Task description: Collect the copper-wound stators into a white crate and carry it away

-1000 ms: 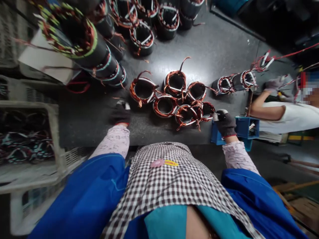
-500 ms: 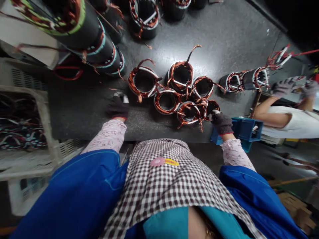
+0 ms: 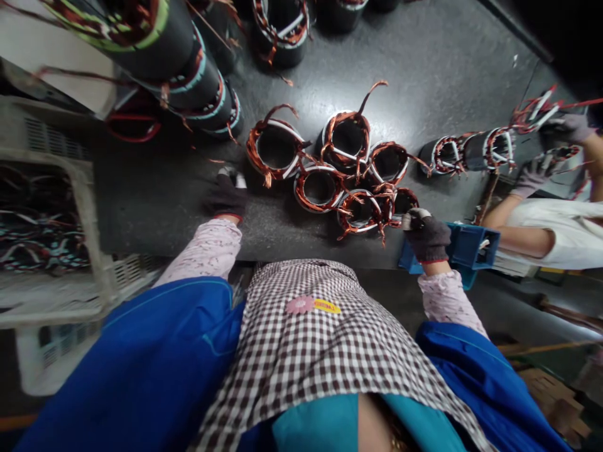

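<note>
A cluster of motor stators with copper windings and white sleeves stands on the dark table. My right hand (image 3: 428, 233), in a dark knit glove with pale fingertips, is at the cluster's near right end. Its fingers are curled beside the small stator (image 3: 406, 199), close to a short lead; what they pinch, if anything, is hidden. My left hand (image 3: 227, 194), gloved alike, rests on the table left of the cluster, fingertips apart and holding nothing. Nearest to it is the left stator (image 3: 252, 154), with a copper lead curling up.
Taller stators (image 3: 207, 94) are stacked at the upper left. Two stators (image 3: 475, 150) lie end to end at the right. Blue bins (image 3: 471, 243) hang by the table edge. A co-worker's gloved hands (image 3: 532, 176) handle wires. A white crate (image 3: 101, 251) stands at the left.
My right hand has drawn back slightly to the right from the small stator's rim. My left hand stays almost in place. The co-worker's hands have moved apart, one up to the wires.
</note>
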{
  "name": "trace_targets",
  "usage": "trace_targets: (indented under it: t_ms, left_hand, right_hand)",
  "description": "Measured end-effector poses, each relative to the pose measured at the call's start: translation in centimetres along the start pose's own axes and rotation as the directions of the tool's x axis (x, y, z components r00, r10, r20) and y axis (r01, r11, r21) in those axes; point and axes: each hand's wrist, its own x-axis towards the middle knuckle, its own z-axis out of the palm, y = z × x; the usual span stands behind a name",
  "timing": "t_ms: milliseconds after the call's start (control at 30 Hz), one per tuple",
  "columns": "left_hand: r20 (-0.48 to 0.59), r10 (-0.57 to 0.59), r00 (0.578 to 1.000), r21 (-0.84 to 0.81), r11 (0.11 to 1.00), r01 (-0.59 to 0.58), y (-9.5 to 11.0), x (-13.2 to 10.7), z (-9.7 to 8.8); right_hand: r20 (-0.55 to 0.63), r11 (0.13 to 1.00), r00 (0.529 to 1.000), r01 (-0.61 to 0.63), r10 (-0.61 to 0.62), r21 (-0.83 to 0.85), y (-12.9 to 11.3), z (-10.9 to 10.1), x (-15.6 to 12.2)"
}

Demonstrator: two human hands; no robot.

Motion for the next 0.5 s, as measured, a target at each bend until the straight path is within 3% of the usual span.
trace_targets:
  t_ms: [33, 100, 200, 300, 500]
  left_hand:
    - [0.003, -0.002, 1.0, -0.005, 1.0, 0.002, 0.0, 0.0, 0.0]
    - [0.011, 0.001, 1.0, -0.004, 1.0, -0.001, -0.1, 0.0, -0.1]
    - [0.046, 0.016, 0.999, 0.02, 1.0, -0.017, -0.2, -0.1, -0.3]
    - [0.049, 0.017, 0.999, 0.037, 0.999, -0.019, -0.7, 0.0, -0.1]
    - [0.022, 0.032, 0.999, 0.043, 0.999, -0.033, -1.4, 0.6, 0.7]
  right_hand:
    - [-0.043, 0.998, 0.999, 0.023, -0.021, 0.054, -0.3, -0.2, -0.7]
    - [-0.012, 0.986, 0.995, 0.099, -0.099, 0.133, -1.7, -0.9, -2.2]
    - [0.2, 0.973, 0.953, 0.216, -0.228, 0.083, -5.1, -1.8, -3.3]
    - [0.337, 0.962, 0.909, 0.27, -0.245, -0.03, -8.2, -2.0, -2.9]
    - [0.37, 0.933, 0.889, 0.336, -0.269, -0.127, -9.4, -0.6, -1.9]
